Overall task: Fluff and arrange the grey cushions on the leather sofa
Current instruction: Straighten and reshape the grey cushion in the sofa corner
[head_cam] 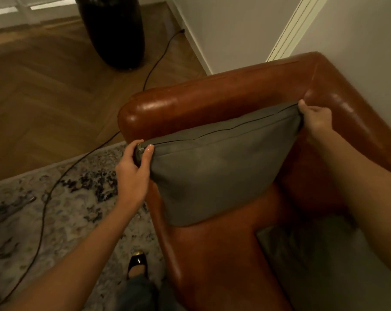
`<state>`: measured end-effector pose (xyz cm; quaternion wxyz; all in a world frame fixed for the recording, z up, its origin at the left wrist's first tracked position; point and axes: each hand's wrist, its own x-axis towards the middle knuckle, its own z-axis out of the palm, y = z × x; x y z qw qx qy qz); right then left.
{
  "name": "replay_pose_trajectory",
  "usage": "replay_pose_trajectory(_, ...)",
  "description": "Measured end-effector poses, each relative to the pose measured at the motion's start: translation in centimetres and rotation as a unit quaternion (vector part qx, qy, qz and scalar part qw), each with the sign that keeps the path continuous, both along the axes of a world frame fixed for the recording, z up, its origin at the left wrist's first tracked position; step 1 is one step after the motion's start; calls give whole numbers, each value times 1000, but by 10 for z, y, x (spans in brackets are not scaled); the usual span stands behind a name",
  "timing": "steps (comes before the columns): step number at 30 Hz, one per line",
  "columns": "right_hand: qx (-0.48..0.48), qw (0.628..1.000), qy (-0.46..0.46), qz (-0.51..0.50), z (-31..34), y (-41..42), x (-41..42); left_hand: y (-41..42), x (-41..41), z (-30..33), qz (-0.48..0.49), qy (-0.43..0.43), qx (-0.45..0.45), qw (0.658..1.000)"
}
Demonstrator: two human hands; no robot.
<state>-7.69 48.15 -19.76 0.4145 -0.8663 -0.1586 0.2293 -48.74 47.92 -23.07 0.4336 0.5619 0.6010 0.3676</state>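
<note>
A grey cushion (212, 171) stands upright in the corner of the brown leather sofa (212, 97), leaning against the armrest, its zip seam on top. My left hand (134, 173) grips the cushion's near top corner by the zip pull. My right hand (315, 121) grips the far top corner beside the sofa's back. A second grey cushion (313, 261) lies flat on the seat at the lower right, partly hidden under my right forearm.
A patterned grey rug (55, 221) lies left of the sofa with a black cable (46, 198) running over it. A tall dark vase (114, 30) stands on the wooden floor. White walls close in behind the sofa. My shoe (137, 263) is beside the sofa front.
</note>
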Motion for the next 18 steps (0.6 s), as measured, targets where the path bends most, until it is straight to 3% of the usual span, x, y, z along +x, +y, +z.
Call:
replay_pose_trajectory(3,14,997,-65,41,0,-9,12,2,-3,6,-18,80,108,991)
replay_pose_trajectory(6,63,992,-96,57,1,-7,18,12,-4,11,-7,99,167,981)
replay_pose_trajectory(11,88,996,-7,7,-12,16,11,44,10,0,-17,144,82,986)
replay_pose_trajectory(14,127,972,-194,48,-20,0,-26,14,22,-8,2,250,155,956)
replay_pose_trajectory(16,213,915,-312,143,-37,-20,-71,-20,47,-9,-25,317,238,918)
replay_pose_trajectory(18,214,861,-371,273,-60,-38,-116,-47,82,-18,-123,364,306,871)
